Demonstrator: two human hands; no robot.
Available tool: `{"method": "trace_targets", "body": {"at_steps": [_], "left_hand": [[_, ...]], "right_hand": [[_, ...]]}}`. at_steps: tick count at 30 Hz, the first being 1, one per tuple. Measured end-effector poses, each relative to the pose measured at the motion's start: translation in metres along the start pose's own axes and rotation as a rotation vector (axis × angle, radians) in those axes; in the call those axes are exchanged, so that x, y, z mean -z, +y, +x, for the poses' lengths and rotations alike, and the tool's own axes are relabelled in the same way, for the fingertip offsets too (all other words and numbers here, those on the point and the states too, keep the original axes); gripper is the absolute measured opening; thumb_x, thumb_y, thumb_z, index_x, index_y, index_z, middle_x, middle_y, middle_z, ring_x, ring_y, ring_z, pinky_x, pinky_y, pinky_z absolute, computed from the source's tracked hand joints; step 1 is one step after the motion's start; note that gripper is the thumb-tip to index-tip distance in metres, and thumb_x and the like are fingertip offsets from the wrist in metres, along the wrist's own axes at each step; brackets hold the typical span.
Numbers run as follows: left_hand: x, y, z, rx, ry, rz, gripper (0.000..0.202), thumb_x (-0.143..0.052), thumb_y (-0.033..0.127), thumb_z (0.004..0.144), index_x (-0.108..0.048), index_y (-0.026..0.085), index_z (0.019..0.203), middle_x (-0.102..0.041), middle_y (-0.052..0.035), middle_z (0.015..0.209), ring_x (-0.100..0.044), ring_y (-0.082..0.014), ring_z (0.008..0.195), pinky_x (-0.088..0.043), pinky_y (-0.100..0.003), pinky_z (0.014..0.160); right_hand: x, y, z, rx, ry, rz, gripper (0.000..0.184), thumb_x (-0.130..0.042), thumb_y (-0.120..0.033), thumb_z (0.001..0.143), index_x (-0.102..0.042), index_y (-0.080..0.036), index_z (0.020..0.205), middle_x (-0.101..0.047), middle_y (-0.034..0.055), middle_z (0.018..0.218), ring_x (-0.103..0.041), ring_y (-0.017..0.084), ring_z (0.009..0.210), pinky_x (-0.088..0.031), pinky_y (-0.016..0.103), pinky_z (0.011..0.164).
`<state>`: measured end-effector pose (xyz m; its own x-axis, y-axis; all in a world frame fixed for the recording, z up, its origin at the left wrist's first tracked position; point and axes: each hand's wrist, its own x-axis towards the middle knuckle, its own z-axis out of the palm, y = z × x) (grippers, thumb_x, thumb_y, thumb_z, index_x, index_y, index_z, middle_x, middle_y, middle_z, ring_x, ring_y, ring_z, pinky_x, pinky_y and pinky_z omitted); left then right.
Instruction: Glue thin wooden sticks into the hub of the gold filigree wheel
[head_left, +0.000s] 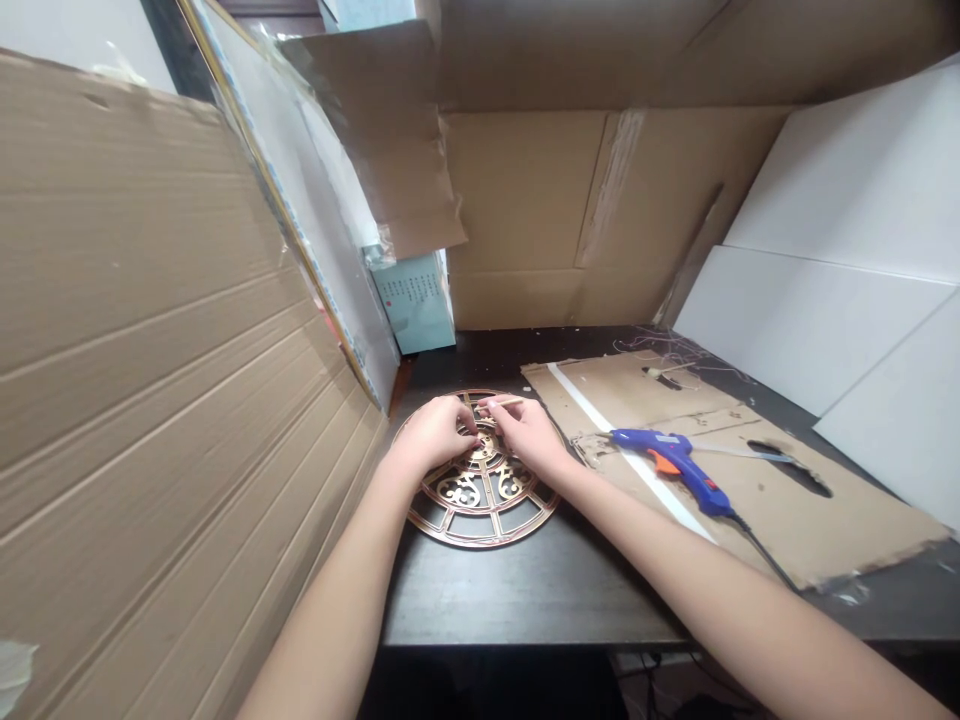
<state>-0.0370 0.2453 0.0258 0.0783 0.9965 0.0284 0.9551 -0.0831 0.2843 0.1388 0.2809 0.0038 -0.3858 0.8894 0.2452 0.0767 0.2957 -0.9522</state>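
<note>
While dark table (517,600) supports work, round openwork disc (486,453) lies flat beneath both hands, neither clearly nearer. Pale blue box (418,308) beyond, to left; contents hidden. Left hand (441,432): fingers curled at disc's centre; pinching or not, cannot tell. Right hand (523,432): fingertips pinching thin pale stick (511,402), long axis roughly crosswise above disc's far part.

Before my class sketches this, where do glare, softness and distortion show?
Head view: pale sheen across the dark tabletop; lettering too soft to read on the pale blue rectangular box; fine detail soft on the round gold openwork disc; flat white panels at right seem stretched, probably by a wide lens.
</note>
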Motion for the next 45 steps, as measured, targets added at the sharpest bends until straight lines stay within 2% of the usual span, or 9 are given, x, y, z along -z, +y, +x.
{"method": "trace_targets", "body": {"at_steps": [4,8,13,26,36,45], "left_hand": [[-0.001,0.0,-0.001,-0.002,0.011,0.003,0.024,-0.074,0.039,0.093,-0.072,0.018,0.102,-0.073,-0.0065,0.112,-0.068,-0.0233,0.108,-0.056,-0.048,0.099],[-0.002,-0.001,-0.001,-0.011,0.014,-0.002,0.024,-0.074,0.039,0.093,-0.072,0.017,0.102,-0.073,-0.0062,0.111,-0.069,-0.0231,0.107,-0.056,-0.048,0.099],[-0.003,-0.003,-0.001,-0.012,0.006,-0.025,0.024,-0.074,0.039,0.093,-0.073,0.018,0.103,-0.073,-0.0065,0.112,-0.069,-0.0234,0.108,-0.057,-0.048,0.099],[0.003,0.001,-0.001,-0.033,0.035,-0.088,0.022,-0.069,0.038,0.097,-0.073,0.017,0.098,-0.075,-0.0054,0.105,-0.071,-0.0204,0.099,-0.059,-0.043,0.092],[-0.001,0.0,-0.002,-0.053,0.069,-0.068,0.022,-0.068,0.039,0.097,-0.073,0.017,0.096,-0.075,-0.0047,0.1,-0.07,-0.0205,0.098,-0.058,-0.044,0.094],[0.006,0.008,-0.006,-0.119,0.176,-0.036,0.02,-0.067,0.036,0.098,-0.072,0.018,0.092,-0.073,-0.0052,0.105,-0.067,-0.0213,0.105,-0.055,-0.045,0.099]], "right_hand": [[-0.001,-0.006,0.0,0.009,0.001,-0.062,0.031,-0.054,-0.034,0.094,-0.077,-0.013,0.091,-0.065,0.0025,0.065,-0.055,0.015,0.056,-0.044,0.026,0.057],[0.002,-0.01,-0.001,0.045,0.017,-0.164,0.024,-0.056,-0.027,0.091,-0.074,-0.014,0.082,-0.071,0.0048,0.074,-0.062,0.016,0.066,-0.045,0.026,0.064],[0.004,-0.008,-0.002,0.06,-0.024,-0.308,0.025,-0.061,-0.023,0.085,-0.066,-0.015,0.062,-0.063,0.002,0.061,-0.055,0.015,0.062,-0.036,0.026,0.059],[0.006,-0.005,-0.001,0.05,-0.149,-0.392,0.024,-0.057,-0.019,0.085,-0.073,-0.014,0.068,-0.065,0.0012,0.059,-0.056,0.014,0.06,-0.037,0.023,0.058],[0.009,-0.008,-0.002,0.068,-0.237,-0.492,0.032,-0.058,-0.02,0.083,-0.056,-0.017,0.051,-0.047,-0.0031,0.049,-0.038,0.011,0.052,-0.025,0.027,0.054],[0.011,-0.009,-0.003,0.092,-0.27,-0.525,0.03,-0.055,-0.019,0.083,-0.055,-0.017,0.052,-0.048,-0.0028,0.05,-0.04,0.011,0.052,-0.025,0.028,0.054]]}}
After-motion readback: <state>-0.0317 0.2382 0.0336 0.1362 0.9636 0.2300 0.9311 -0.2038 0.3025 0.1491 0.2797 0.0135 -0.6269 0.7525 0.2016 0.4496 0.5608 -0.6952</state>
